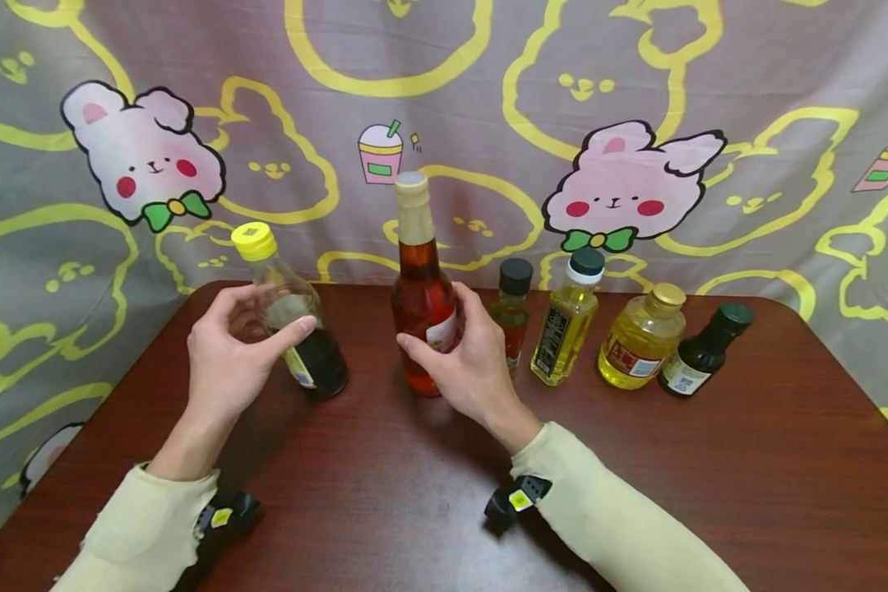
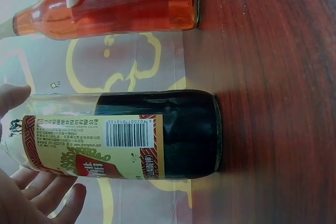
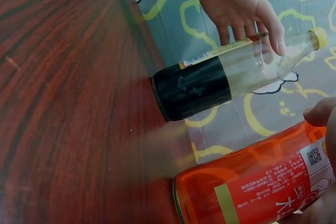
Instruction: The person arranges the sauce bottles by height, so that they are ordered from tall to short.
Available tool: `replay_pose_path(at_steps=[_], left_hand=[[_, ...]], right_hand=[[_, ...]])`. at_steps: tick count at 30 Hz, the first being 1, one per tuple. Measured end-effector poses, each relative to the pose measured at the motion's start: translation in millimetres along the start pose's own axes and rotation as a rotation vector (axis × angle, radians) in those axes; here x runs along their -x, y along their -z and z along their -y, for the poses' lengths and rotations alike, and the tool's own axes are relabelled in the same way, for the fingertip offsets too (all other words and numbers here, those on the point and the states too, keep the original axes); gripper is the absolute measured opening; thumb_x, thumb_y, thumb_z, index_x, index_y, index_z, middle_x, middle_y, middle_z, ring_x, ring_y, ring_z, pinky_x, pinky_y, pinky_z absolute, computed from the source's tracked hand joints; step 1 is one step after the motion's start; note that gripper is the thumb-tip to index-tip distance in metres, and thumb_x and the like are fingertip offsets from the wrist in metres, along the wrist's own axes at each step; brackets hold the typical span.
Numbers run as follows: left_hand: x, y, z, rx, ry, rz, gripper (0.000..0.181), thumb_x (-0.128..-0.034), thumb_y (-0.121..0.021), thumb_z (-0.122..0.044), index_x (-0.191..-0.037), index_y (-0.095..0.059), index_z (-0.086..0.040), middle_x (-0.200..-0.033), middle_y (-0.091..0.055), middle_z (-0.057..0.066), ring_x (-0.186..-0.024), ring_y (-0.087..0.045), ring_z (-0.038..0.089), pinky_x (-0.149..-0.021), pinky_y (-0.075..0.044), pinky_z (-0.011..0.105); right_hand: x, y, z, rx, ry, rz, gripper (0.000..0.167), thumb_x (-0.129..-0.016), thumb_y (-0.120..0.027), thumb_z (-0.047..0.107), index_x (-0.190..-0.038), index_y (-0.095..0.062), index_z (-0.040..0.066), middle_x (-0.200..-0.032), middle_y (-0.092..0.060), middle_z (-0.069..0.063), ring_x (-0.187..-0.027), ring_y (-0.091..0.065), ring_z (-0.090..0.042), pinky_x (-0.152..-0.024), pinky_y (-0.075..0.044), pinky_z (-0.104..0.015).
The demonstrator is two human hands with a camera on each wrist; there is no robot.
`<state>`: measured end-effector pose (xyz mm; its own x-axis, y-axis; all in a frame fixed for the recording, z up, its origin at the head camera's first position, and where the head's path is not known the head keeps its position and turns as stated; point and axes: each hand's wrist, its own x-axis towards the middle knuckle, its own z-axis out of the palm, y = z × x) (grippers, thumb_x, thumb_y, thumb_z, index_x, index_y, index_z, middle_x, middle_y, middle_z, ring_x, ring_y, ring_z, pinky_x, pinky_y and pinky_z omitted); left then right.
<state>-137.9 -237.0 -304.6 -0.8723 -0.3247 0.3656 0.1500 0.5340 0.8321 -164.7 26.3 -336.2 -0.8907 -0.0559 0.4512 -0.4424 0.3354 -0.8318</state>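
My left hand (image 1: 225, 362) curls its thumb and fingers round the upper part of a yellow-capped glass bottle (image 1: 321, 362) of dark liquid. Its label with a barcode (image 2: 127, 133) faces the left wrist view. To the right, my right hand (image 1: 474, 362) grips the body of a tall red bottle (image 1: 414, 304) with a pale gold neck. Both bottles appear to stand on the table, apart from each other. In the right wrist view the red bottle (image 3: 205, 203) shows a red label, and the left hand (image 3: 236, 3) is round the dark bottle (image 3: 194, 87).
Right of the red bottle stand a small dark-capped bottle (image 1: 515, 279), a square bottle of yellow oil (image 1: 573, 316), a gold-capped oil bottle (image 1: 640, 341) and a small dark bottle (image 1: 703, 353). A patterned cloth (image 1: 459, 107) hangs behind the brown table (image 1: 385, 493).
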Motion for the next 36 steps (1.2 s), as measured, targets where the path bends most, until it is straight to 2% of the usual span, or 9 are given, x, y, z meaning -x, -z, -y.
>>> replay_pose_path(at_steps=[11,19,26,36], left_hand=[[0.4,-0.1,-0.1,-0.005,0.007,0.005,0.057,-0.0846,-0.091,-0.03,-0.134,-0.067,-0.016,-0.118,-0.068,-0.012,-0.102,-0.062,0.001,-0.084,-0.046,0.016],[1.3,-0.8,-0.9,-0.005,-0.003,-0.004,0.056,-0.0853,-0.09,-0.029,-0.134,-0.066,-0.013,-0.117,-0.067,-0.01,-0.102,-0.062,0.001,-0.084,-0.047,0.016],[1.2,-0.9,-1.2,0.005,-0.014,-0.005,0.056,-0.0851,-0.091,-0.027,-0.133,-0.067,-0.013,-0.117,-0.07,-0.009,-0.102,-0.063,0.001,-0.083,-0.047,0.016],[1.5,-0.6,-0.8,0.008,-0.018,-0.009,0.055,-0.0845,-0.091,-0.026,-0.132,-0.067,-0.013,-0.116,-0.07,-0.011,-0.101,-0.063,0.0,-0.082,-0.047,0.016]], right_hand=[[-8.6,-9,1,-0.005,0.008,-0.03,0.074,-0.086,-0.09,0.027,-0.146,-0.052,0.01,-0.133,-0.069,-0.008,-0.115,-0.068,-0.025,-0.098,-0.061,-0.045],[-22.3,-21,0,-0.039,-0.015,-0.079,0.07,-0.087,-0.089,0.026,-0.145,-0.052,0.011,-0.132,-0.07,-0.008,-0.115,-0.068,-0.025,-0.098,-0.06,-0.045],[-34.6,-30,-1,-0.026,-0.028,-0.139,0.068,-0.087,-0.089,0.029,-0.144,-0.054,0.013,-0.131,-0.07,-0.007,-0.115,-0.067,-0.025,-0.096,-0.059,-0.045],[-48.7,-42,-6,-0.073,-0.046,-0.191,0.07,-0.089,-0.087,0.027,-0.147,-0.051,0.011,-0.139,-0.066,-0.009,-0.123,-0.065,-0.027,-0.104,-0.058,-0.046]])
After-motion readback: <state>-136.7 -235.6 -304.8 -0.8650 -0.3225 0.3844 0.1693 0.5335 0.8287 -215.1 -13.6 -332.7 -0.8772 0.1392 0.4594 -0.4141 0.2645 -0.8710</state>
